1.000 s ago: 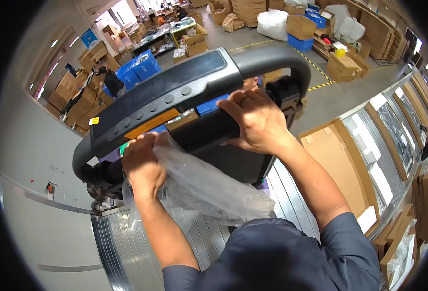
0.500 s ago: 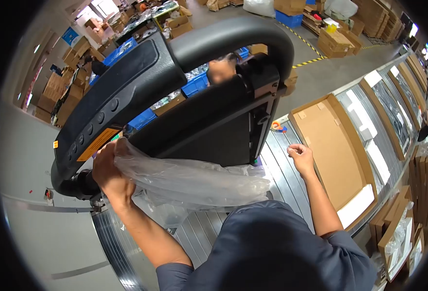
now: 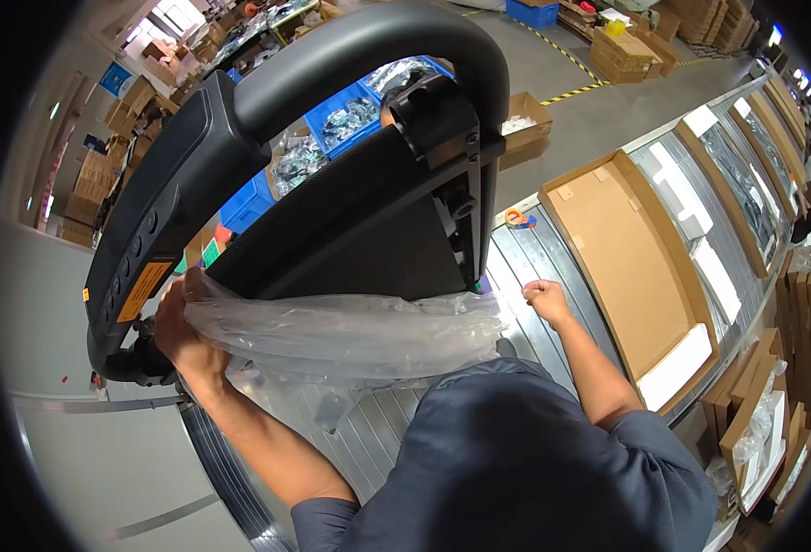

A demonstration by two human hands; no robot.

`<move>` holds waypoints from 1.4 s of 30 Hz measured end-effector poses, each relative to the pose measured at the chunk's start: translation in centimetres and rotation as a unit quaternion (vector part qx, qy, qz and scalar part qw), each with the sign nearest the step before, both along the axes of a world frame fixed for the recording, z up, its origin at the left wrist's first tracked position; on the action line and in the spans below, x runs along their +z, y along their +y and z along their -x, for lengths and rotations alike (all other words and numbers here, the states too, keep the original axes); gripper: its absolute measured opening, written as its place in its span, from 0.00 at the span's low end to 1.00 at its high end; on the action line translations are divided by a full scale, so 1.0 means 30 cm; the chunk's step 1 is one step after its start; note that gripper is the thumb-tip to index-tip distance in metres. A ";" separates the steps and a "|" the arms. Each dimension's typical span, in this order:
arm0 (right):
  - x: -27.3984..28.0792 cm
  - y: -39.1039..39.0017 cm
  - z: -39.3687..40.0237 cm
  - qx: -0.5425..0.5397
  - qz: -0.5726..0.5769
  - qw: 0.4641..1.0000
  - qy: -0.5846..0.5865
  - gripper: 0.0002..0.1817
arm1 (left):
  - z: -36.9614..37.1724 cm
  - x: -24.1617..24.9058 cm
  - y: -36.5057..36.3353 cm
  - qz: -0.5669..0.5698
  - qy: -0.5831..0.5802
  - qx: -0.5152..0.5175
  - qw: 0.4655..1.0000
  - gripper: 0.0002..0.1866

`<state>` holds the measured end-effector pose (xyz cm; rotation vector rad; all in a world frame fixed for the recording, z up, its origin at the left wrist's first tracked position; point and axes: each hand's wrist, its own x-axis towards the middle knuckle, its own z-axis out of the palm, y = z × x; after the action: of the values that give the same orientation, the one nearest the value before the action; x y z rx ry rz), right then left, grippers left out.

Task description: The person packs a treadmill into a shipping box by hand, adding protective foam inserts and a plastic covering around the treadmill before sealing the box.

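"Across the left half of the head view, what stands there?"

"A black machine [image 3: 369, 241] with a thick curved handlebar [image 3: 323, 63], on or over a ribbed metal table [image 3: 539, 262]; its base is hidden. A clear plastic bag [image 3: 350, 339] lies bunched along its near side, between it and the person."

"And the hands?"

"The left hand [image 3: 183, 324] is at the bag's gathered end, near the lower end of the handlebar. Its fingers bend out of sight, so I can't tell whether they pinch the plastic. The right hand [image 3: 545, 300] is apart from the machine, its fingers curled inward, thumb close to the forefinger, nothing showing between them. Beyond it, a tape roll [image 3: 518, 219] lies just beside a shallow cardboard tray [image 3: 622, 258]."

"Which step is this?"

"I'd judge it as handling the plastic beside the machine. The next move seems to call for a sure hold on the bag, with care not to snag it on the frame."

"Any writing?"

"An orange label [image 3: 143, 292] sits beside the round buttons [image 3: 137, 247], its print too small to read. There's a smaller orange sticker [image 3: 85, 294] at the edge, and a blue sign [image 3: 116, 79] far back, equally illegible. I can make out no brand."
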<state>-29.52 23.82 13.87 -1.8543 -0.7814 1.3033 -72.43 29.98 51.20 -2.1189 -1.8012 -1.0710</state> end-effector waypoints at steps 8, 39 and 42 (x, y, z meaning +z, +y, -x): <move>-0.048 -0.032 -0.019 -0.016 0.012 1.000 -0.008 0.07 | -0.017 0.004 -0.001 0.015 0.025 0.005 1.000 0.12; 0.806 0.113 -0.011 0.081 -0.306 0.945 0.078 0.15 | -0.011 -0.022 0.013 -0.025 -0.028 -0.009 0.999 0.11; 0.940 0.081 0.114 0.033 -0.476 0.862 0.172 0.25 | -0.029 -0.022 0.015 -0.031 -0.005 0.004 0.999 0.12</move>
<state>-32.93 26.24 42.06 -0.7827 -1.0367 0.9558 -71.55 30.42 50.54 -2.0719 -1.7567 -1.1224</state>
